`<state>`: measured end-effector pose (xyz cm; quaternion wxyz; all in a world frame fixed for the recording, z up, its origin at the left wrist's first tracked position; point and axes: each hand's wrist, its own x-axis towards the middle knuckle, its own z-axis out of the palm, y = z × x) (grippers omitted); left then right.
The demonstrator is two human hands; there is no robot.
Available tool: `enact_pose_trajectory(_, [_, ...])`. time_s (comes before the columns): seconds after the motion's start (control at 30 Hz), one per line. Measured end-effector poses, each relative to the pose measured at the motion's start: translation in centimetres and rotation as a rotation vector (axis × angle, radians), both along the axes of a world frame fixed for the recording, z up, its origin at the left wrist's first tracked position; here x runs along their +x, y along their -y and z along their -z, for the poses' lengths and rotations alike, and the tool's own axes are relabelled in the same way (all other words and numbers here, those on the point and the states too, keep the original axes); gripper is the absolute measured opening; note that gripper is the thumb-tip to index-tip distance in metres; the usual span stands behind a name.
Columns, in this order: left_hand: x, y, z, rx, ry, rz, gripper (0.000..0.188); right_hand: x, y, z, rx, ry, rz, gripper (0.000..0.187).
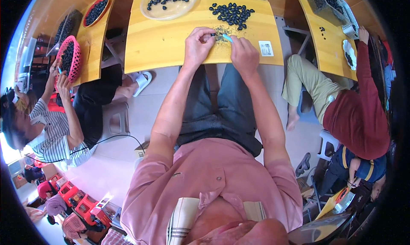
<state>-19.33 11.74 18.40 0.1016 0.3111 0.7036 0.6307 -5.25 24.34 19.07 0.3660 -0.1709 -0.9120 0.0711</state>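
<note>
Pink shirt (pixel 209 164) cloth lies closest to the lens, and past it both forearms reach over dark trousers (pixel 234 102) to a yellow table (pixel 160 52). The left hand (pixel 197 47) pinches one small dark piece (pixel 213 34) between thumb and fingertips, just above the table, likely to steady it with one side exposed. The right hand (pixel 246 57) grasps a light blue tool (pixel 228 38) angled toward that piece, perhaps held near its end for control; I cannot tell whether the two touch. Crumbs (pixel 221 44) lie under the hands, whose position over the table would let loose bits drop there instead of on the lap. Just beyond is a spread of dark pieces (pixel 232 15), seemingly left within easy reach, while others sit in a clear round dish (pixel 172 13) to its left, presumably to keep them apart
</note>
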Motion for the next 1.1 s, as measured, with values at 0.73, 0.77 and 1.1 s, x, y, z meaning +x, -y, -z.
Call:
enact_pose_trajectory(0.73, [0.61, -0.39, -0.29, 0.03, -0.007, 0.051, 0.031, -0.21, -0.22, -0.03, 0.095, -0.037, -0.1, 0.014])
enact_pose_trajectory(0.77, [0.54, -0.4, -0.22, 0.03, -0.006, 0.05, 0.031, -0.25, -0.22, -0.05, 0.093, -0.037, -0.102, 0.014])
enact_pose_trajectory(1.1, [0.27, -0.55, -0.32, 0.105, 0.087, 0.044, 0.033, -0.82, -0.22, -0.33, 0.055, 0.028, 0.004, 0.013])
